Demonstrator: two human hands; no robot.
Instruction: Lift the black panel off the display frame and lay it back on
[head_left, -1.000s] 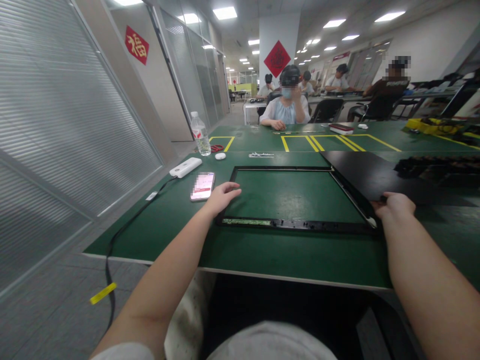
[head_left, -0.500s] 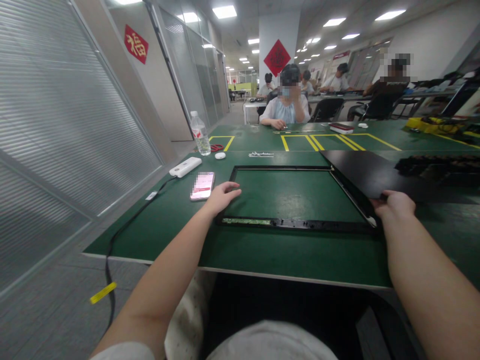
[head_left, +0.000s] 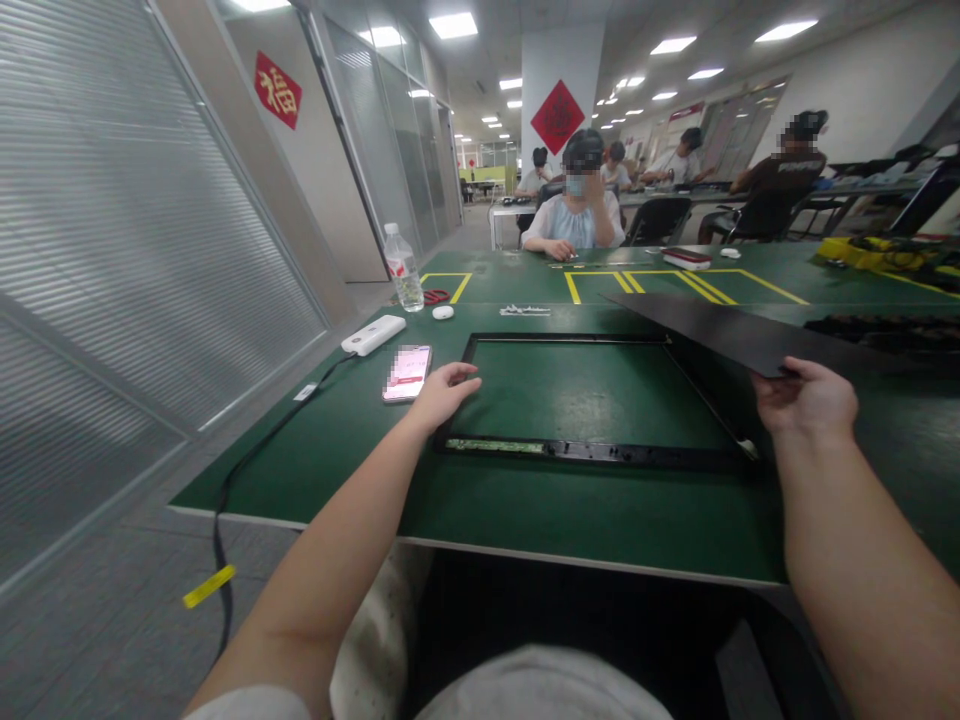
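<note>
Holding side: the right grip (head_left: 810, 405) is closed on the near corner of the black panel (head_left: 720, 332), thumb on the upper face and fingers curled beneath.
Black panel: it sits tilted to the right of the black frame (head_left: 637, 454), the held corner seemingly raised off the green tabletop (head_left: 600, 530), the left tip pointing past the frame's far right corner; whether that tip touches anything cannot be told.
One-handed pinch: the panel looks thin and broad, so it likely flexes; a steady, light pinch with a level wrist should serve better than a hard squeeze at one spot.
Left grip (head_left: 445, 395): fingers loosely curved over the frame's left side, tips above the opening; whether it takes hold of the rail or merely rests there cannot be told.
Black frame: it lies flat, tabletop showing through its middle; light pressure from the left would probably stop it sliding if the panel brushes it.
Near rail: a green strip (head_left: 499, 446) lies exposed along its left part, best spared from fingertips and panel edges.
Right rail: a pale piece (head_left: 746, 449) shows at its near end, close under the right wrist's side, so a little height there seems wise.
Phone side: the phone (head_left: 407, 373) lies just beyond the left fingers, leaving that elbow little reason to swing outward.
</note>
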